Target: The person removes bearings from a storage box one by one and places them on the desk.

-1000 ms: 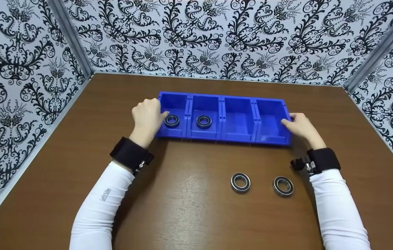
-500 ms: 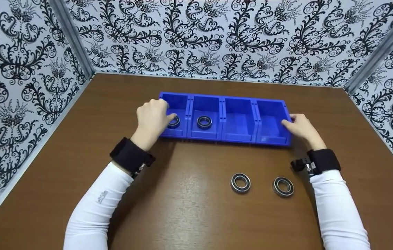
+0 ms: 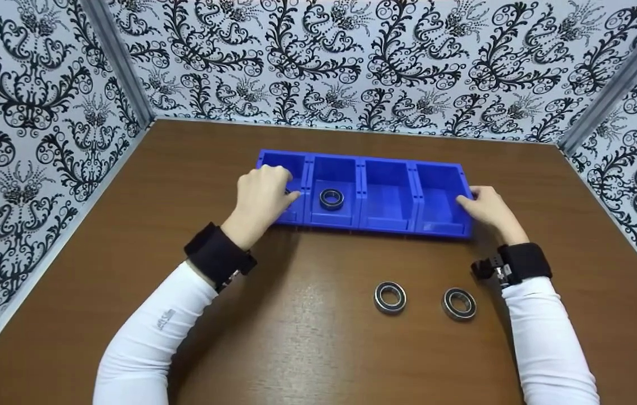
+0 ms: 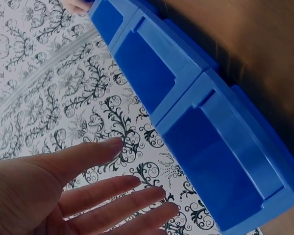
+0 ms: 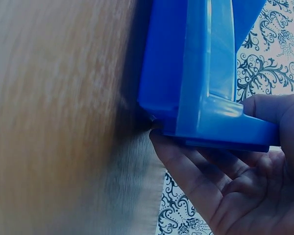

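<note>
A blue bin row (image 3: 389, 226) with several compartments stands on the table. My right hand (image 3: 487, 207) grips its right end; in the right wrist view the thumb lies over the rim and the fingers (image 5: 186, 171) are under and outside the wall. Over the leftmost compartment is my left hand (image 3: 262, 194), its fingers (image 4: 112, 188) loosely extended with nothing between them in the left wrist view. It largely hides a ball bearing in that compartment. Another ball bearing (image 3: 331, 199) lies in the second compartment from the left. The two right compartments hold nothing.
Two more ball bearings, a left one (image 3: 390, 297) and a right one (image 3: 458, 304), lie flat on the brown table (image 3: 307, 349) in front of the bin row. Patterned white panels (image 3: 330, 67) enclose the table at the back and sides.
My left hand has let go of the bin row's left end and shifted right over the leftmost compartment, covering its bearing. The right hand and the bin row stay almost where they were.
</note>
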A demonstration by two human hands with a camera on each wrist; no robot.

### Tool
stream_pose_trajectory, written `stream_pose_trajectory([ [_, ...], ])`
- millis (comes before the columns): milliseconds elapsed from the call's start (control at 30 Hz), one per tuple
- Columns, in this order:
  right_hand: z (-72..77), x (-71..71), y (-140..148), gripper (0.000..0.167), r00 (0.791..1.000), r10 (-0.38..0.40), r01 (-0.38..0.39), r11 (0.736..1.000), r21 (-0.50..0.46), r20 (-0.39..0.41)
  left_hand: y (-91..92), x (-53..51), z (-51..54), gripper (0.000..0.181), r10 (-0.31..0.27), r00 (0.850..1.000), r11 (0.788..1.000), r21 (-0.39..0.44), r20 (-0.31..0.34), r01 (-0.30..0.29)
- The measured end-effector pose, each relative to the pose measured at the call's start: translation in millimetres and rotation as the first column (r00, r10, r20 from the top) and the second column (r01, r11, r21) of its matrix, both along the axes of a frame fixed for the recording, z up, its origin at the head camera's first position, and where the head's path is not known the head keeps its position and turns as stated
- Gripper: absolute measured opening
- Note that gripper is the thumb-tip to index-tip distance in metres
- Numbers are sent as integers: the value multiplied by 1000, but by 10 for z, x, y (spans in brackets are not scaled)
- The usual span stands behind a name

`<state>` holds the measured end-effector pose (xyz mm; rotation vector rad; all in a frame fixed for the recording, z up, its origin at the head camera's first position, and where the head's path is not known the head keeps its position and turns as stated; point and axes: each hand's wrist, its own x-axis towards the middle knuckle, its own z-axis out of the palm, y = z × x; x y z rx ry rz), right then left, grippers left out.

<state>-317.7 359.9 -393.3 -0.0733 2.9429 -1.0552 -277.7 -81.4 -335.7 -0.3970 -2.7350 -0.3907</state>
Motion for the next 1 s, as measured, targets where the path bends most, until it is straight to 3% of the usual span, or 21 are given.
stream_pose_trajectory([
  [533, -8, 5, -4, 43, 1000, -3, 3, 1000, -2, -4, 145, -14, 25, 28, -103, 994, 995, -17, 41, 103],
  [767, -10, 6, -11, 40, 999, -5, 6, 1000, 13, -32, 210, -35, 41, 32, -183, 979, 983, 7, 86, 183],
  [1000, -15, 4, -17, 40, 999, -7, 7, 1000, 11, -31, 268, -54, 49, 36, -227, 964, 974, 20, 139, 227],
])
